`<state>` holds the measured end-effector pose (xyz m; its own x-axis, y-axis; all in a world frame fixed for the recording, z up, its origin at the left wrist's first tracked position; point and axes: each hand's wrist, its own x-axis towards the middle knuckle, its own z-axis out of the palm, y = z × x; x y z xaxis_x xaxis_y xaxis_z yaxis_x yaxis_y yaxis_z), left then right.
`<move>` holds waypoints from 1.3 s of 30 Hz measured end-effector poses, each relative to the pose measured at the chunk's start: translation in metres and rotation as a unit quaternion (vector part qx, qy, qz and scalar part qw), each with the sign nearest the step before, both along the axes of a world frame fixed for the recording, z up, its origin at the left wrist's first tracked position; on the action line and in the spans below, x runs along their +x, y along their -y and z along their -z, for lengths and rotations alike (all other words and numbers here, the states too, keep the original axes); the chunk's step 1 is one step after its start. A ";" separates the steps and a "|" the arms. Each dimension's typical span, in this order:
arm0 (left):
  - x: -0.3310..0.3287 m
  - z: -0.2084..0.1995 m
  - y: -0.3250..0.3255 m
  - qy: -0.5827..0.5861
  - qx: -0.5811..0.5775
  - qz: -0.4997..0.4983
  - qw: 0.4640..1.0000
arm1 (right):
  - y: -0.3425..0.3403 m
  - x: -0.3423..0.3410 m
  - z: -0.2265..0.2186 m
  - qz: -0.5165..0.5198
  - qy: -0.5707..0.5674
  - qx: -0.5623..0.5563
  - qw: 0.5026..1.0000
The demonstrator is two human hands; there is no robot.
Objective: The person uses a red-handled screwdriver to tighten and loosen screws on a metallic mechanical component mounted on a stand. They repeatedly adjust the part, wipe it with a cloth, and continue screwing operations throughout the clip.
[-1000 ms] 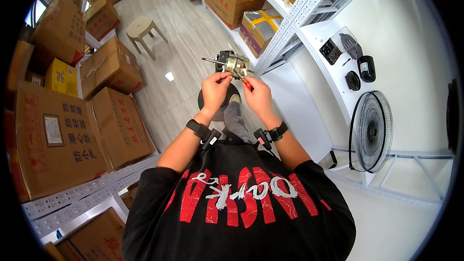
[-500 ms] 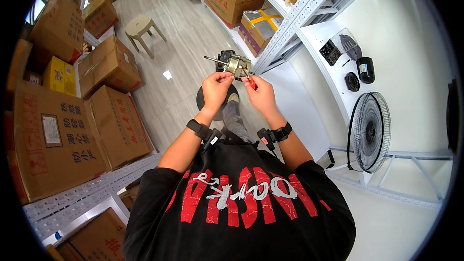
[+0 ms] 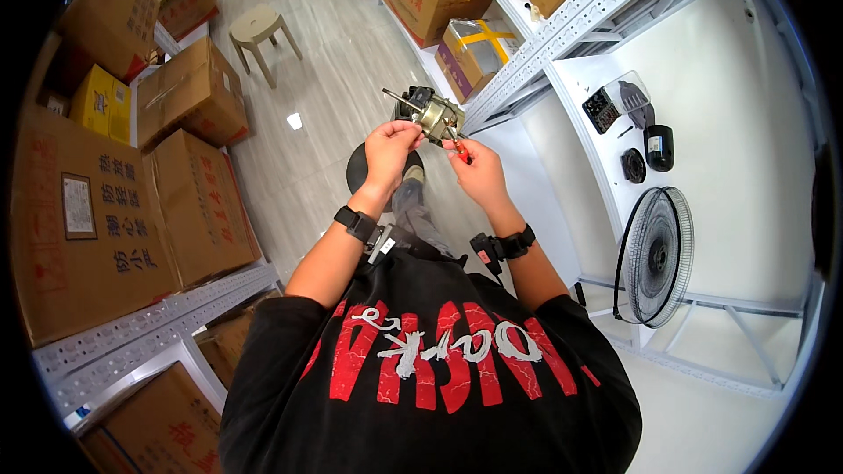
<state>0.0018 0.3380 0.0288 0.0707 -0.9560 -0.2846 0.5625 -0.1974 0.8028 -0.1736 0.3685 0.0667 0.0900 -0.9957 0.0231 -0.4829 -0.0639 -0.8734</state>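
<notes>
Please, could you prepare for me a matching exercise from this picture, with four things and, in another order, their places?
Things:
1. stool
2. red tool
3. grille
4. yellow box

Places:
A. far left, near brown cartons
B. in the right hand
C. on the floor
D. to the person's right

Pairs: 1-C, 2-B, 3-D, 4-A

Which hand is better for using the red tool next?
Probably the right hand: it holds the red tool, which points up at the motor. The left hand is at the motor's lower left edge.
</notes>
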 end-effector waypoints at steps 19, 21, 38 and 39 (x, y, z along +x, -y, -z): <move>-0.013 0.018 -0.014 0.118 -0.105 0.098 0.983 | 0.015 -0.007 -0.035 0.033 0.094 0.186 0.978; -0.021 0.021 -0.017 0.113 -0.119 0.087 0.983 | 0.016 -0.009 -0.035 0.003 0.069 0.192 0.979; 0.007 0.018 -0.015 0.194 -0.170 0.066 0.964 | 0.016 -0.005 -0.028 0.029 0.071 0.244 0.967; 0.007 0.017 -0.015 0.207 -0.170 0.071 0.961 | 0.017 -0.005 -0.029 0.026 0.080 0.251 0.964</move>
<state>0.0087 0.3530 0.0120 -0.0273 -0.9971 0.0706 0.1669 0.0651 0.9838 -0.1788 0.3516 0.0960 0.0744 -0.8885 -0.4527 -0.3303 0.4064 -0.8519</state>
